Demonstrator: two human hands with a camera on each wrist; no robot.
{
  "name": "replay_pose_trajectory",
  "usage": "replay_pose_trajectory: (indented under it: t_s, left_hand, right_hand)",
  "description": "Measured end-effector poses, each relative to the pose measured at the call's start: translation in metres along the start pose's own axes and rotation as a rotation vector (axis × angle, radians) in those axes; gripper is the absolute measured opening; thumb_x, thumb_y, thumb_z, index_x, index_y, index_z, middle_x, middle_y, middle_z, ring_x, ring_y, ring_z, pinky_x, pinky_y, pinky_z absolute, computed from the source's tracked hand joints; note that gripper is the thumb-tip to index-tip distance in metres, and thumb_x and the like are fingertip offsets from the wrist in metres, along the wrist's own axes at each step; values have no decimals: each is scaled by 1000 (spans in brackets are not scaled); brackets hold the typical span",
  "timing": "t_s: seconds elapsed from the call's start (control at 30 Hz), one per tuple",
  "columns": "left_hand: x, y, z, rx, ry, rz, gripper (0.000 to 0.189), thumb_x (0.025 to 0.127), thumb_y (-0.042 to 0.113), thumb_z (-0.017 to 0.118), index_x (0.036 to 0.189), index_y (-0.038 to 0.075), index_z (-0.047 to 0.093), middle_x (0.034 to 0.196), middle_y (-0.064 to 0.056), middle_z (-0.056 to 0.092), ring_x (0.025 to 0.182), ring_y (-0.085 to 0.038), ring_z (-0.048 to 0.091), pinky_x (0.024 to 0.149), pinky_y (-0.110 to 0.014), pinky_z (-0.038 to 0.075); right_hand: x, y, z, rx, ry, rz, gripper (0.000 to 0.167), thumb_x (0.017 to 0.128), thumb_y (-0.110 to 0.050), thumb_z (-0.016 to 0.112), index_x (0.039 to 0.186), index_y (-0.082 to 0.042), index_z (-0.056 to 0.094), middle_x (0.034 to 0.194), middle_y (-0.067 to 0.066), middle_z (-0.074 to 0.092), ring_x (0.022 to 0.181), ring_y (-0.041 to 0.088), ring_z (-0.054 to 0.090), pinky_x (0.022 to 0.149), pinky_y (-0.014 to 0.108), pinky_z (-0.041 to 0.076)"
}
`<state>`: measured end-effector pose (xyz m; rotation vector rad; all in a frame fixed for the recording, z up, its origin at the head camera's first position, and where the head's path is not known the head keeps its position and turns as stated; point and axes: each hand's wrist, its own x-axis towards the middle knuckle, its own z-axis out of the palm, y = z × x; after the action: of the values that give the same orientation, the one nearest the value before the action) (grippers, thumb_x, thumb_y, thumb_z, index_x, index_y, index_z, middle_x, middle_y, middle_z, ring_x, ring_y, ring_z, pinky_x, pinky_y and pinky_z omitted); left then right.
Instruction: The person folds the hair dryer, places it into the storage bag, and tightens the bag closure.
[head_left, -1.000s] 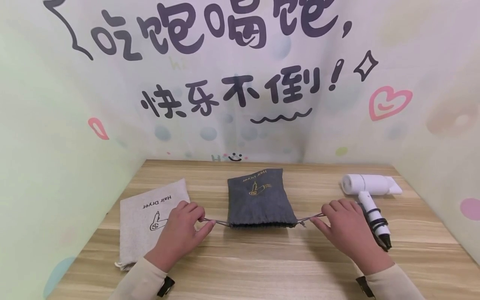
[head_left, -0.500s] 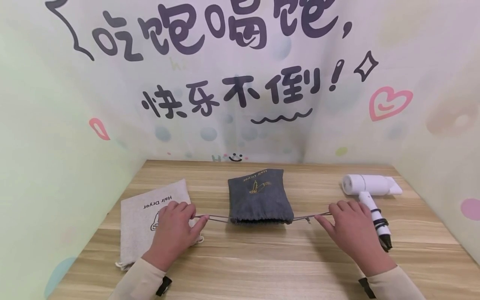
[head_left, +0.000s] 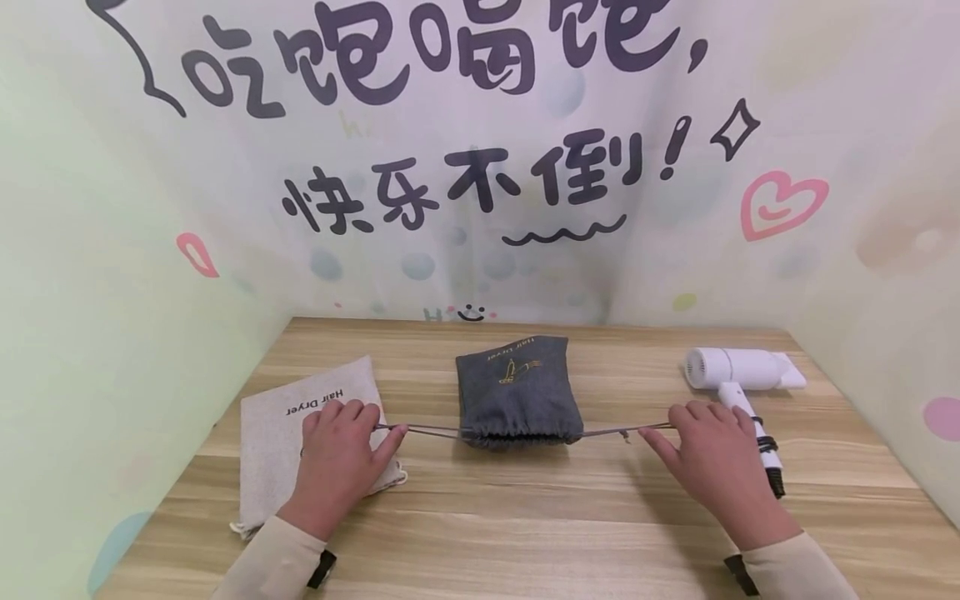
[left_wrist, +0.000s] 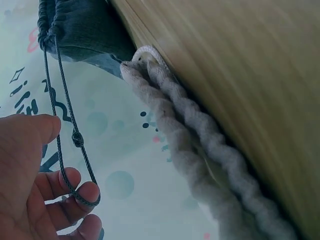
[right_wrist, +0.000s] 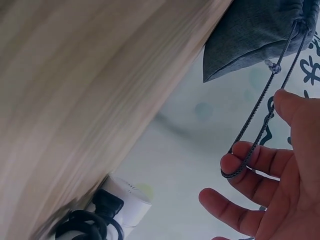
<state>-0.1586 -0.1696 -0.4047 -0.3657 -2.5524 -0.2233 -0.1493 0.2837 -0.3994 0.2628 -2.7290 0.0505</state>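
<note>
A dark grey drawstring bag (head_left: 520,392) with a yellow hair dryer print lies mid-table, its gathered mouth towards me and partly open. My left hand (head_left: 335,454) holds one loop of its drawstring (head_left: 427,431) out to the left, over a beige bag (head_left: 270,454). On the other side my right hand (head_left: 716,458) holds the opposite loop, close by a white hair dryer (head_left: 738,369). Both cords run taut. In the left wrist view the knotted loop (left_wrist: 77,139) hooks round the curled fingertips (left_wrist: 89,192). The right wrist view has the cord looped over bent fingers (right_wrist: 232,164) likewise.
The beige bag, printed "Hair Dryer", lies flat on the left of the wooden table (head_left: 510,533). The dryer's black cable (head_left: 767,443) is wound on its handle, partly behind my right hand. A printed curtain (head_left: 480,275) hangs behind the table.
Both hands have moved apart, the left one to the left and the right one to the right. The grey bag's mouth has drawn narrower and more gathered, with longer cord showing.
</note>
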Motion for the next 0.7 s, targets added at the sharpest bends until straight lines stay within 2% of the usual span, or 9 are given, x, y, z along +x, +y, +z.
replay_pose_trajectory:
  t_s: [0.1,0.33,0.53,0.7]
  left_hand:
    - [0,-3,-1,6,-2,-11,41,86,45,73,74,10,55,74,-3,54,83,-33,50,74,-51,37]
    - [0,-12,-1,-14,-7,-48,40,85,44,74,75,10,55,72,-2,54,80,-32,48,76,-52,37]
    - [0,-19,0,-13,-26,-84,42,85,46,73,74,10,54,72,-2,54,83,-33,48,79,-54,36]
    - [-2,-27,1,-21,-5,-89,44,82,46,76,70,11,51,67,2,49,80,-32,47,78,-54,36]
  right_hand:
    - [0,3,1,4,1,11,47,91,-55,63,73,-13,51,71,0,50,75,32,52,75,58,37]
    - [1,9,0,28,12,46,49,90,-56,64,69,-16,45,67,-1,46,70,30,50,83,67,34]
    - [2,14,-3,48,9,76,47,90,-54,65,67,-18,46,67,-5,48,70,29,47,87,67,31]
    - [0,21,-1,59,-21,89,49,91,-56,62,65,-19,45,61,-7,42,68,28,47,85,65,31]
